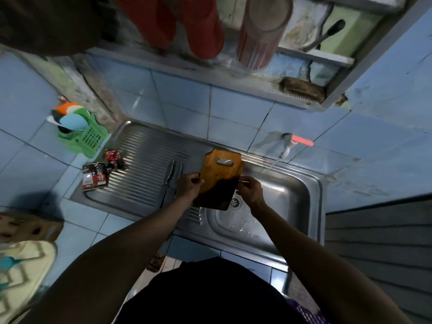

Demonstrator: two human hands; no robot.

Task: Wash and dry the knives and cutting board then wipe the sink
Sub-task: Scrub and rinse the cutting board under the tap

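While water runs in a thin stream from the tap (pixel 287 149) at about two o'clock of the basin, the wooden cutting board (pixel 219 181) is held upright over the sink (pixel 301 197), its lower half dark and wet, its lower edge just above the drain (pixel 234 202). At nine o'clock of the board the left hand (pixel 189 185) grasps its left edge with curled fingers; at three o'clock the right hand (pixel 249 189) pinches the right edge. Two knives (pixel 173 175) lie side by side on the ribbed draining surface, just beyond the left hand. Farther out at nine o'clock sit red sachets (pixel 95 176) and a green plastic basket (pixel 88 136)
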